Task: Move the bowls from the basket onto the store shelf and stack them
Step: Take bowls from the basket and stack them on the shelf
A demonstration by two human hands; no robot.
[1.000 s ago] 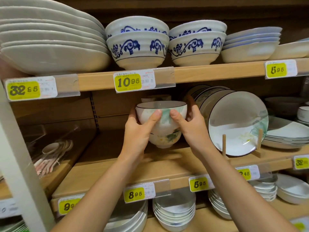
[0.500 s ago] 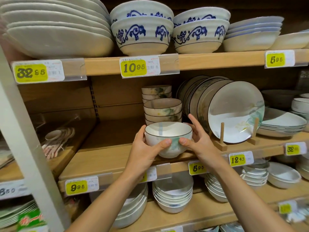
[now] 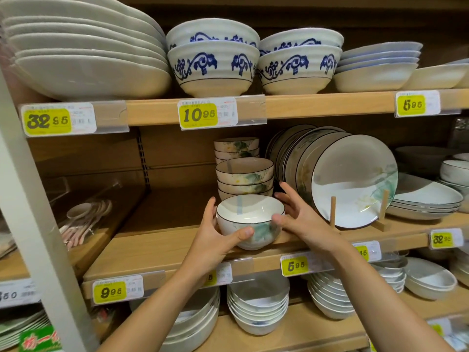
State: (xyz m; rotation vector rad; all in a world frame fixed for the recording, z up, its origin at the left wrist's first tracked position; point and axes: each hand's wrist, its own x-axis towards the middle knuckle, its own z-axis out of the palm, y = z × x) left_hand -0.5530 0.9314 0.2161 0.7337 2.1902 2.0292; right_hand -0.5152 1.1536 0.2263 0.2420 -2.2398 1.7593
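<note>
Floral bowl (image 3: 250,219) at front edge of middle shelf (image 3: 162,245); stack of matching bowls (image 3: 245,179) directly behind, higher. Left hand (image 3: 215,232) grips left wall, thumb across front. Right hand (image 3: 299,219) spread-fingered, touches right wall.

Left hand (image 3: 213,237), right hand (image 3: 302,222) bare; forearms (image 3: 162,298) bare to frame edge; fingers (image 3: 242,233) slim, nails short.
</note>
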